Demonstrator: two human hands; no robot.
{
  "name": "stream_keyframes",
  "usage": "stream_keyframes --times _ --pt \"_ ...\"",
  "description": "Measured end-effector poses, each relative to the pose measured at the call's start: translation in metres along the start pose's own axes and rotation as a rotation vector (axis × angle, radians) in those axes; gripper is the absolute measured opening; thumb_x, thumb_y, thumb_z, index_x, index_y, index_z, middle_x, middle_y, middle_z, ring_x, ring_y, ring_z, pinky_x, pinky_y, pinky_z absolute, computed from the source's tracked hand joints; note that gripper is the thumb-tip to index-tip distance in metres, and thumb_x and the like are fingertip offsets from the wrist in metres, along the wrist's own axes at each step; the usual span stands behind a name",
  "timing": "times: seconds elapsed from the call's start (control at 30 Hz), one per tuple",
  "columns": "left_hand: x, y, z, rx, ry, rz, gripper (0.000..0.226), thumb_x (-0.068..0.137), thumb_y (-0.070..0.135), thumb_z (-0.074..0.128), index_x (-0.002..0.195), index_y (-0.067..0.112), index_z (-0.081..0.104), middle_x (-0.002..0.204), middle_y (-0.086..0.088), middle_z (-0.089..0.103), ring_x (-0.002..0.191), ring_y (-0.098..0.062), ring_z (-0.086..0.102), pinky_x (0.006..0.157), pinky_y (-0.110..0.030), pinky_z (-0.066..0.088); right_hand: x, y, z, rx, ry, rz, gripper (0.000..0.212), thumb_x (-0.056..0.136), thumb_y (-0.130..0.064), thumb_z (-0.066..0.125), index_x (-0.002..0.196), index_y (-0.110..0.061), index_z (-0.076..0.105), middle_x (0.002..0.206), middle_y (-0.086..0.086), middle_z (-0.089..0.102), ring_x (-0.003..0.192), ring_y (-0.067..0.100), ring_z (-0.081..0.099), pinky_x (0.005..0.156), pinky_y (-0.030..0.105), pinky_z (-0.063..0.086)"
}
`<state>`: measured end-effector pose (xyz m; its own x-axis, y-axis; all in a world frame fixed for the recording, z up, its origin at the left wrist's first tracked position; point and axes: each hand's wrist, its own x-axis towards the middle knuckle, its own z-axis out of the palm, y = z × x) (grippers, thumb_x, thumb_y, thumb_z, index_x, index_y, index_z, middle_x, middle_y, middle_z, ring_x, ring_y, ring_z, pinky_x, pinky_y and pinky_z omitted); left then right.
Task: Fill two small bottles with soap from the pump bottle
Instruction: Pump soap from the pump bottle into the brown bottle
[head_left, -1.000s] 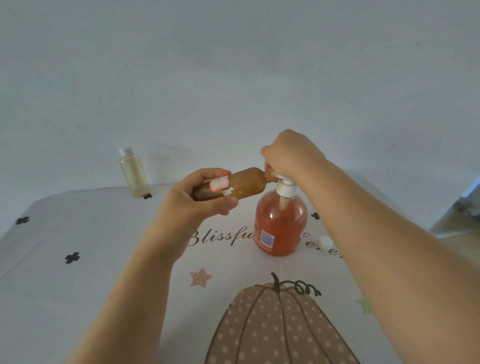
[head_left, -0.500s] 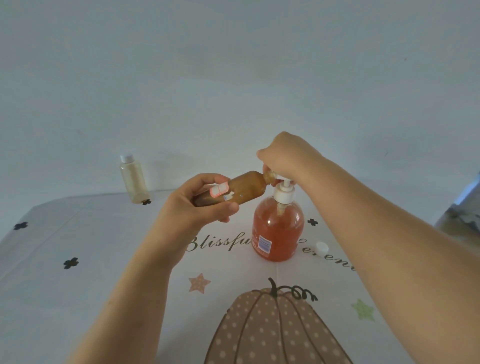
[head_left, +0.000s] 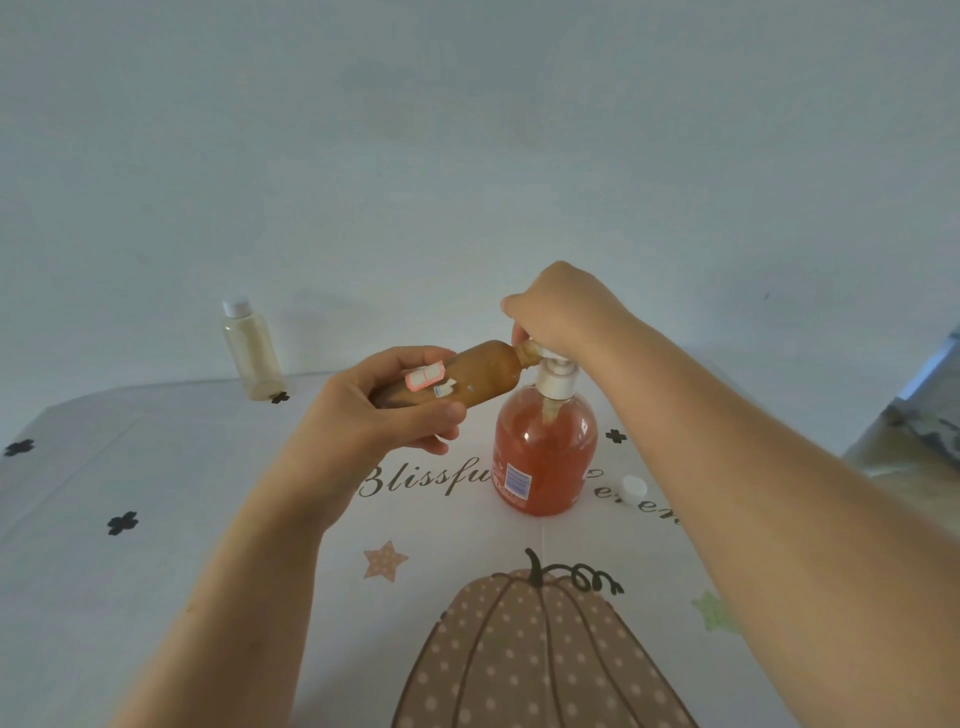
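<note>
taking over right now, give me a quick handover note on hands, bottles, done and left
Left grip holds the small brown bottle tilted, mouth at the pump spout. Right grip curls over the head of the pump bottle, standing on the table. A loose white cap lies right of it. The second small bottle stands capped, far left, pale inside.
Done: held bottle looks nearly full.
Left: cap it; check the second.

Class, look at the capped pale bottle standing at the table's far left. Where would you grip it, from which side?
Probably round the straight body of the pale bottle, below its cap, from the front: it stands upright, the wall close behind.
</note>
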<state>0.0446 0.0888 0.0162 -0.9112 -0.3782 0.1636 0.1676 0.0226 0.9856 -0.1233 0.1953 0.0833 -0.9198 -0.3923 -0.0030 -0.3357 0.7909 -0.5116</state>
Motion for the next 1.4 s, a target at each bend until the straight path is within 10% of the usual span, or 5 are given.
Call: stream_keyframes --times 1.4 --pt "0.0 -0.001 0.0 -0.019 0.013 -0.033 0.039 0.068 0.007 0.081 0.106 0.013 0.073 0.081 -0.007 0.072 0.07 -0.031 0.072 0.067 -0.032 0.059 -0.004 0.001 0.002 -0.042 -0.053 -0.053 0.045 0.098 -0.044 0.049 0.1 -0.007 0.074 0.073 0.006 0.065 0.069 0.025 0.061 0.071 0.034 0.046"
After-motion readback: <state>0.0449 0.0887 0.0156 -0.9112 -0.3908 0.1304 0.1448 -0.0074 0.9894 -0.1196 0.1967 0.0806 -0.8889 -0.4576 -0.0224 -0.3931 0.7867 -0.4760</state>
